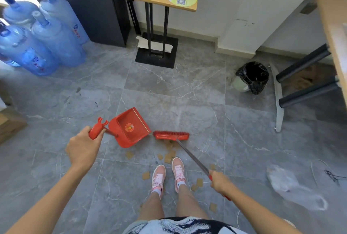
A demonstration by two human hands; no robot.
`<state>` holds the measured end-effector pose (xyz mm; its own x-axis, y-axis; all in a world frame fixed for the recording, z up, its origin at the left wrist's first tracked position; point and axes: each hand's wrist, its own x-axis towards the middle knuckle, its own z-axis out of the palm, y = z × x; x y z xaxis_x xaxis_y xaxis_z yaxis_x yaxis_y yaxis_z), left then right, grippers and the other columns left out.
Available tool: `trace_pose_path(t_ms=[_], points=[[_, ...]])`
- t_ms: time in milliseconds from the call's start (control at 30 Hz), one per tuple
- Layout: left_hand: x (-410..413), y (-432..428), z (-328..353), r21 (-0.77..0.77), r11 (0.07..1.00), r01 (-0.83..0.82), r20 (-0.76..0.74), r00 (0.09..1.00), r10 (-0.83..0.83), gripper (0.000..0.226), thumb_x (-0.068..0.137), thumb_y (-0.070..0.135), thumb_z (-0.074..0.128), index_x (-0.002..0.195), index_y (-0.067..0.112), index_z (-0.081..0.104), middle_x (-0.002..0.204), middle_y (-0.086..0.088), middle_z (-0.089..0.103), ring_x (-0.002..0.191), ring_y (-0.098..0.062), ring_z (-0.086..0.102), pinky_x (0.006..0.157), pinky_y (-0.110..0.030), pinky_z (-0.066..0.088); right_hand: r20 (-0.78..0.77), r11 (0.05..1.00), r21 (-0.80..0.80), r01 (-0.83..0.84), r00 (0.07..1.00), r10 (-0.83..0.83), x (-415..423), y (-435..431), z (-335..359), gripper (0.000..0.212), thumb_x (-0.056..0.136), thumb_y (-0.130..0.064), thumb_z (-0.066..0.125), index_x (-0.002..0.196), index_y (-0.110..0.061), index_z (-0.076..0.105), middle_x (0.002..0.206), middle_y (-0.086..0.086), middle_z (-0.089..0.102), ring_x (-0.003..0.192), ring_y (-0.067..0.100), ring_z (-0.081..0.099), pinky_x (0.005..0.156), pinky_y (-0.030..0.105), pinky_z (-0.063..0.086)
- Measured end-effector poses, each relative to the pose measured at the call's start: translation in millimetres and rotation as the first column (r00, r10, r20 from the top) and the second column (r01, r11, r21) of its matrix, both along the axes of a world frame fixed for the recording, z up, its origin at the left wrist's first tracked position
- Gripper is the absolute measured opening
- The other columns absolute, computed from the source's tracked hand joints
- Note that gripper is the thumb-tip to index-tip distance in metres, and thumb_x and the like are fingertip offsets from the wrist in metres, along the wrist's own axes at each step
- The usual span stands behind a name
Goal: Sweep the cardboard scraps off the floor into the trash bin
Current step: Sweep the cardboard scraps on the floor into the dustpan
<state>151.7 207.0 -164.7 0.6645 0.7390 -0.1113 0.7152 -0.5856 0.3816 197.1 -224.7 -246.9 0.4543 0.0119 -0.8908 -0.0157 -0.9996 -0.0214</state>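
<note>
i have the dustpan (129,127) in my left hand (83,146), fingers wrapped tight around the red grip at the top of its handle, so the pan sits low on the floor (187,87) ahead of me with its open mouth facing right toward the broom head. that puts it where the scraps can be pushed straight in. my left arm is stretched forward and slightly inward, wrist bent down.

my right hand (218,180) is closed around the broom (171,135) handle near its upper end, and the handle runs diagonally from that fist forward and left to the red brush head, which lies on the floor just beside the dustpan's right edge. the right arm reaches forward from the lower right, elbow out.

the cardboard scraps (168,157) are small brown squares strewn on the floor: a cluster just behind the brush head and in front of my shoes (169,174), a few more on either side of my feet, and some nearer me by my legs. the pan looks empty, so i judge the gathering has barely begun. the brush sits on the far side of the scraps, a fair spot for drawing them together.

the trash bin (253,76), lined with a black bag, stands well apart at the far right, near the table legs (304,81).
</note>
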Motion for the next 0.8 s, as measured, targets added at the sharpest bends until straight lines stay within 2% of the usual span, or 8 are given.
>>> trace_pose_path(t_ms=[67,167,267,367,433,500,567,800], points=[[-4.0,1.4,0.1,0.002,1.000,0.031,-0.004,1.000,-0.031,0.044,0.085,0.047,0.065,0.062,0.014,0.048,0.049,-0.008,0.047,0.051,-0.031,0.044,0.051,-0.033,0.033,0.017,0.996,0.044,0.082,0.996,-0.083,-19.6,-6.7,8.6,0.025,0.090,-0.009,0.046,0.113,-0.017,0.053,0.086,0.003,0.060,0.080,0.024,0.059,0.067,0.029,0.041],[-7.4,1.6,0.6,0.003,0.997,0.077,-0.024,0.997,-0.077,0.044,0.086,0.050,0.063,0.063,0.016,0.048,0.050,-0.009,0.049,0.052,-0.032,0.045,0.051,-0.032,0.032,0.040,0.955,0.156,0.251,0.965,-0.260,-35.5,-12.5,26.5,0.025,0.091,-0.009,0.045,0.111,-0.018,0.056,0.063,-0.007,0.043,0.053,0.009,0.043,0.053,0.022,0.041],[-8.3,-1.0,2.9,0.008,0.994,0.113,-0.024,0.993,-0.113,0.043,0.086,0.049,0.064,0.064,0.016,0.049,0.054,-0.014,0.054,0.055,-0.036,0.051,0.052,-0.033,0.034,0.047,0.908,0.233,0.349,0.928,-0.368,-48.5,-25.7,40.8,0.036,0.090,-0.002,0.045,0.124,-0.008,0.056,0.060,-0.006,0.038,0.047,0.005,0.036,0.036,0.011,0.031],[-10.2,-5.2,5.0,0.028,0.988,0.151,-0.030,0.988,-0.150,0.041,0.087,0.047,0.064,0.066,0.014,0.052,0.055,-0.013,0.052,0.057,-0.035,0.050,0.053,-0.035,0.036,0.050,0.868,0.216,0.448,0.882,-0.468,-66.2,-46.6,47.9,0.035,0.091,-0.004,0.043,0.126,-0.004,0.052,0.062,-0.003,0.039,0.047,0.008,0.038,0.037,0.013,0.032],[-11.9,-10.6,6.7,0.027,0.984,0.175,-0.037,0.984,-0.174,0.042,0.088,0.046,0.063,0.066,0.013,0.051,0.053,-0.010,0.048,0.055,-0.033,0.046,0.053,-0.035,0.036,0.051,0.811,0.219,0.542,0.824,-0.565,-79.3,-62.7,49.9,0.033,0.091,-0.003,0.041,0.119,-0.012,0.055,0.059,0.000,0.039,0.043,0.011,0.038,0.033,0.017,0.034],[-11.8,-18.6,9.3,0.013,0.981,0.196,-0.025,0.980,-0.196,0.041,0.088,0.047,0.062,0.066,0.014,0.051,0.053,-0.011,0.051,0.055,-0.035,0.050,0.052,-0.034,0.037,0.061,0.744,0.223,0.630,0.753,-0.656,-90.5,-78.5,51.5,0.028,0.091,-0.002,0.037,0.101,-0.021,0.055,0.054,0.003,0.037,0.037,0.014,0.034,0.031,0.018,0.033],[-9.3,-26.5,11.4,-0.003,0.977,0.214,0.001,0.977,-0.214,0.039,0.088,0.047,0.062,0.068,0.016,0.052,0.056,-0.014,0.054,0.058,-0.039,0.054,0.053,-0.036,0.040,0.092,0.682,0.206,0.702,0.680,-0.727,-98.0,-94.2,52.7,0.024,0.090,-0.002,0.036,0.080,-0.019,0.051,0.051,0.005,0.035,0.033,0.015,0.032,0.034,0.019,0.032],[-4.9,-52.1,19.6,0.038,0.969,0.243,0.017,0.970,-0.244,0.040,0.088,0.048,0.063,0.068,0.015,0.053,0.054,-0.014,0.054,0.055,-0.039,0.054,0.051,-0.036,0.041,0.120,0.469,0.112,0.876,0.457,-0.881,-105.5,-140.0,37.2,0.022,0.093,-0.003,0.044,0.071,-0.005,0.045,0.048,0.010,0.041,0.031,0.015,0.035,0.036,0.017,0.032]])
